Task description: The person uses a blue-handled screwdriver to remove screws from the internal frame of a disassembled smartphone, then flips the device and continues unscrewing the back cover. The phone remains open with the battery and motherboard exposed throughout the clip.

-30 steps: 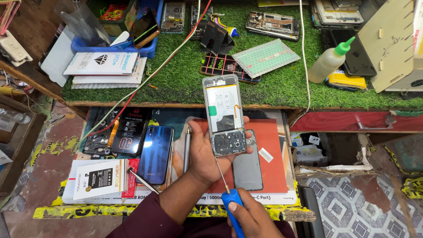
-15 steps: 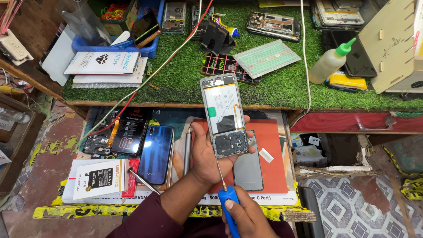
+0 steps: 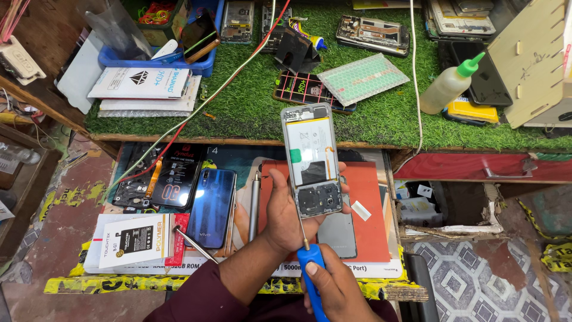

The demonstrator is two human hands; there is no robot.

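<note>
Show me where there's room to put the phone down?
Bare grass lies between the white boxes and the black case. The orange mat's right side is open beside the grey cover. The tray and the back row are crowded.

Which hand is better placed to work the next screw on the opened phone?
The right hand, probably: it grips the blue screwdriver, whose tip touches the opened phone at its lower end. The left hand holds that phone upright.

The opened phone [image 3: 312, 160] stood above the mat [image 3: 372, 209], with the screwdriver [image 3: 310, 268] below it. A back cover [image 3: 211, 207] lay left; a glue bottle [image 3: 448, 85] sat behind, right.
</note>
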